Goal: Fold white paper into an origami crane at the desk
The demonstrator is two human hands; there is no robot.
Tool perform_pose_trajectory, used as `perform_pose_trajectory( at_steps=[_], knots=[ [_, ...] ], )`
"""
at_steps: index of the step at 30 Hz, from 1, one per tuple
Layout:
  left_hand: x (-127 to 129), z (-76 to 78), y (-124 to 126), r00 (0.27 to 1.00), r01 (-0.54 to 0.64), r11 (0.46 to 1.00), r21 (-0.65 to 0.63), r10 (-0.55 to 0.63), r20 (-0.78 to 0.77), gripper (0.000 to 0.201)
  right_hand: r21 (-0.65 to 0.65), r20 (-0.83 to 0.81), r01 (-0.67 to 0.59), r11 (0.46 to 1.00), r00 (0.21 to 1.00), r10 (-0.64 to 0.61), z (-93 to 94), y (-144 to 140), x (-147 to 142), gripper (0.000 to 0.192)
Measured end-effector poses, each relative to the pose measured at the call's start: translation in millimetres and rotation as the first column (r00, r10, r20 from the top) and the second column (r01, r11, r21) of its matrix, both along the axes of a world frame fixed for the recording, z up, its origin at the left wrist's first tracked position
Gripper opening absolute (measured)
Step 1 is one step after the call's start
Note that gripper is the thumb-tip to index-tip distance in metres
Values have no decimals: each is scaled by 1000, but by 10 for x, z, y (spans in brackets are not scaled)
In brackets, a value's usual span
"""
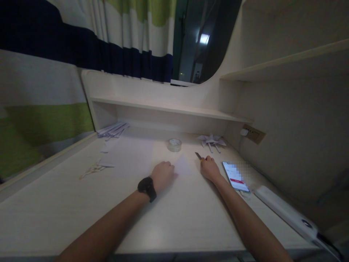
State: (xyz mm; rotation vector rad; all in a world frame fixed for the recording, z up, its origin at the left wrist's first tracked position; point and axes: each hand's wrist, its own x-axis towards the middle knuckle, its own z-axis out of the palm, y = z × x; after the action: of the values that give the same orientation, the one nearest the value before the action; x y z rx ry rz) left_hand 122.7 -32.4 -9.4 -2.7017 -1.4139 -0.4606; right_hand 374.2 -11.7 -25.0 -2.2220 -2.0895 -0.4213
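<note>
My right hand (209,168) is wrapped around a utility knife (198,156), its blade out and pointing to the far left. My left hand (163,175), with a black watch (147,188) on the wrist, is closed at the left edge of a white piece of paper (183,165) with a pointed top, lying on the desk. The fingertips meet the paper's edge. A roll of clear tape (174,145) lies just beyond both hands. Past the knife lie white paper pinwheels (211,140) with paper sticks.
Rolled paper sticks (113,129) are piled at the back left, with thin scraps (96,168) nearer. A lit phone (235,177) lies right of my right forearm, beside a long white lamp-like bar (283,211). A shelf (169,106) spans the back; a plug sits in the wall socket (254,134).
</note>
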Motion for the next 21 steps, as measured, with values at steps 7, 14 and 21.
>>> perform_pose_trajectory(
  at_steps=[7, 14, 21],
  knots=[
    [119, -65, -128, 989, 33, 990, -138, -13, 148, 28, 95, -69, -29, 995, 997, 35, 156, -120, -155, 36],
    [241, -106, -248, 933, 308, 940, -150, -268, 239, 31, -3, -222, -226, 974, 950, 219, 157, -227, -439, 44],
    [-29, 0, -82, 1000, 3, 1000, 31, -4, 27, 22, -96, -275, -204, 974, 946, 171, 172, -217, -406, 50]
  ],
)
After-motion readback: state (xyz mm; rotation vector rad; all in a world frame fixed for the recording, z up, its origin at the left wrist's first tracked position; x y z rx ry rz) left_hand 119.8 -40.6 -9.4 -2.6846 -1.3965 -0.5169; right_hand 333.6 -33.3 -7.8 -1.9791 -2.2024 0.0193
